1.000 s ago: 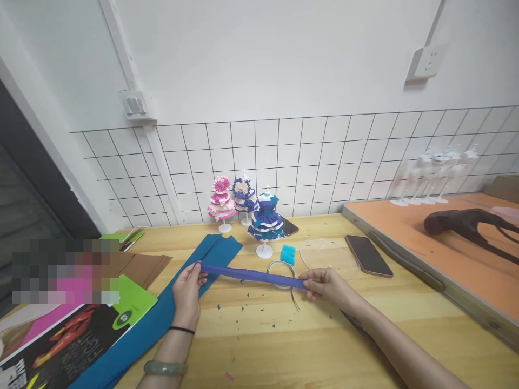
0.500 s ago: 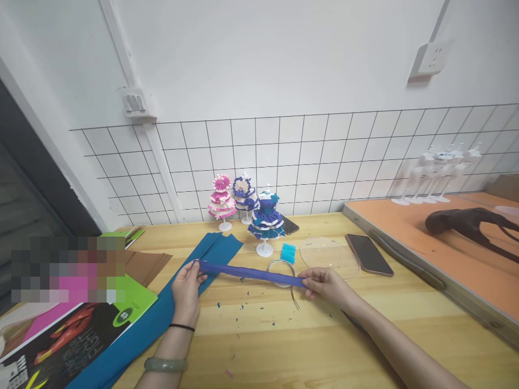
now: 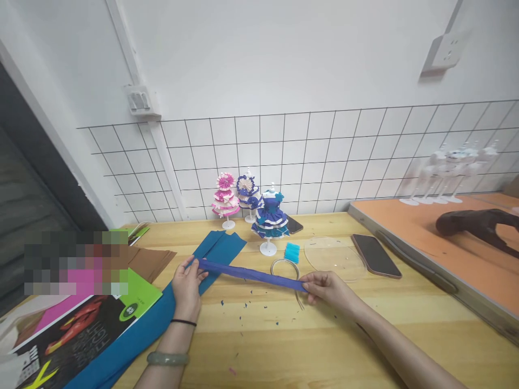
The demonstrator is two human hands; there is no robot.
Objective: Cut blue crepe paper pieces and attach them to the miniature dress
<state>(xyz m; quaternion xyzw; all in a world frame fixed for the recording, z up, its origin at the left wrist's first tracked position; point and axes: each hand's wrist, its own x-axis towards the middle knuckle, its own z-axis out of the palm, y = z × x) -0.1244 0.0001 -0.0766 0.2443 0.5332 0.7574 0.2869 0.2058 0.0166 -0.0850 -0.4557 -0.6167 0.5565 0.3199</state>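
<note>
A long, narrow strip of purple-blue crepe paper (image 3: 251,274) is stretched above the wooden table. Its left end is pinched in my left hand (image 3: 187,281), and my right hand (image 3: 326,289) pinches the other end. Beneath my left forearm lies folded teal crepe paper (image 3: 162,324). Behind the strip stands a small white dress form in a blue and teal ruffled paper dress (image 3: 271,216). A coil of wire (image 3: 286,261) lies partly under the strip, close to my right hand. A small bright-blue bundle (image 3: 292,252) sits just behind the coil.
Two more dressed forms, one pink (image 3: 225,200) and one blue-white (image 3: 248,197), stand near the wall. A clear disc (image 3: 334,258) and a phone (image 3: 376,255) lie right. A dark glue-gun-like tool (image 3: 474,227) rests on the orange board (image 3: 405,221). Printed packs (image 3: 85,324) lie left.
The view has shifted slightly, so most things appear a little further right. Both hands still hold the paper strip taut, its right end slightly lower.
</note>
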